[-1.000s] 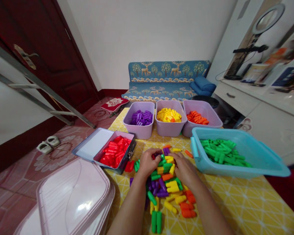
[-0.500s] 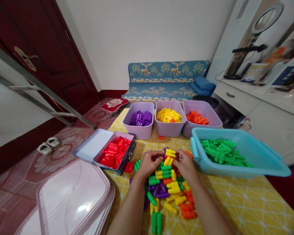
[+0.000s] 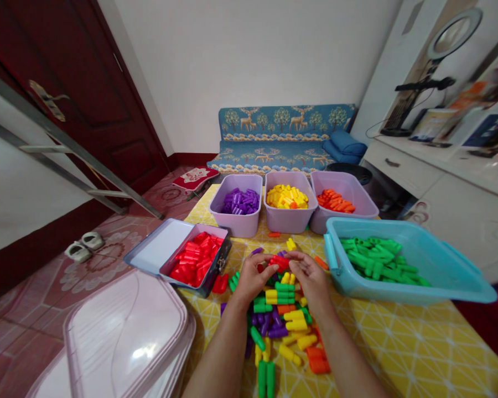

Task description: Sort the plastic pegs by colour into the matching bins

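A red plastic piece is held between my two hands at the far side of a mixed pile. My left hand pinches its left side, and my right hand has its fingers closed at the right side. Below them lies the pile of green, yellow, purple and orange pieces. Purple pieces, yellow pieces and orange pieces fill parts of three lilac bins. Red pieces lie in an open case, and green pieces in a blue tub.
The blue tub stands at the right of the yellow-covered table. Stacked lids are at the lower left, beside the open case's lid. Behind the bins is a patterned sofa.
A red piece now shows between my hands. The yellow piece that was between them is gone from there, and a yellow piece now lies farther back on the table.
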`<state>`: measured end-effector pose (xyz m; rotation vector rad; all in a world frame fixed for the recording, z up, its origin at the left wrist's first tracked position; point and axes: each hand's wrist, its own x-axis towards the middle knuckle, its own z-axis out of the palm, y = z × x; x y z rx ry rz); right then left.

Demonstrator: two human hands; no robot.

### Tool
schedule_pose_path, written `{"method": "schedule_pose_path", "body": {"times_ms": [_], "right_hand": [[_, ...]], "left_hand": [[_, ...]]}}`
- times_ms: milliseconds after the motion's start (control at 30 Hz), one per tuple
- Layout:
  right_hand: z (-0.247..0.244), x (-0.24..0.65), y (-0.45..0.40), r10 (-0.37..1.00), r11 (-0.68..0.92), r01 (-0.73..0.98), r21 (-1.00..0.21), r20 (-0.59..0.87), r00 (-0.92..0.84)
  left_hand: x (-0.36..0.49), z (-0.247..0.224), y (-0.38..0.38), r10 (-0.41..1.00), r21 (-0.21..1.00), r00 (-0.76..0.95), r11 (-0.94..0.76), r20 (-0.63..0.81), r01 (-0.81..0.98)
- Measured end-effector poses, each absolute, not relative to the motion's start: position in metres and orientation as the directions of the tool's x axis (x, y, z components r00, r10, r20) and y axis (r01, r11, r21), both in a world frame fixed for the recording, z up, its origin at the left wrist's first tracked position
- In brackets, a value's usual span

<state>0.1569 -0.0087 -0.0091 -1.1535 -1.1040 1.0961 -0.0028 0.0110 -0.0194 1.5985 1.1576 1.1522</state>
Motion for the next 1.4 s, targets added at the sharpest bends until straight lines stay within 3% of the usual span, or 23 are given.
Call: {"method": "schedule_pose_path", "body": {"times_ms": [200,300,467,700,900,1033,1200,1300,1400], "right_hand": [[-0.020,0.162,-0.006,0.986,0.054,-0.053,-0.997,0.045,0.161],[-0.019,0.162,-0.006,0.984,0.051,-0.072,-0.996,0.038,0.175],[-0.014,0.160,-0.007,0.983,0.046,-0.070,-0.996,0.033,0.180],[-0.017,0.161,-0.007,0.983,0.044,-0.082,-0.996,0.028,0.181],[-0.021,0.161,-0.007,0.986,0.031,-0.058,-0.998,0.021,0.168],[-0.018,0.156,-0.011,0.993,0.098,0.019,-0.995,0.099,0.070],[-0.016,0.150,-0.014,0.977,0.212,0.110,-0.971,0.213,0.001],[-0.019,0.153,-0.012,0.979,0.166,0.150,-0.975,0.181,0.091],[-0.025,0.158,-0.010,0.961,0.141,0.106,-0.984,0.162,0.226]], "left_hand": [[-0.008,-0.008,0.009,0.932,0.726,0.051,-0.312,0.358,0.613],[-0.010,-0.003,0.007,0.937,0.682,0.056,-0.291,0.345,0.671],[-0.010,-0.010,0.009,0.952,0.825,0.072,-0.296,0.299,0.481],[-0.007,-0.016,0.012,0.976,0.977,-0.096,-0.184,0.194,0.106],[-0.004,-0.008,0.011,0.984,0.969,-0.159,-0.119,0.085,-0.218],[0.001,-0.008,0.010,0.988,0.903,-0.145,-0.102,0.045,-0.417],[0.006,-0.008,0.007,0.999,0.888,-0.040,-0.044,0.029,-0.457],[0.006,-0.005,0.007,1.000,0.906,0.010,-0.017,0.023,-0.423],[0.003,-0.001,0.009,0.993,0.918,-0.110,-0.072,0.031,-0.389]]}}
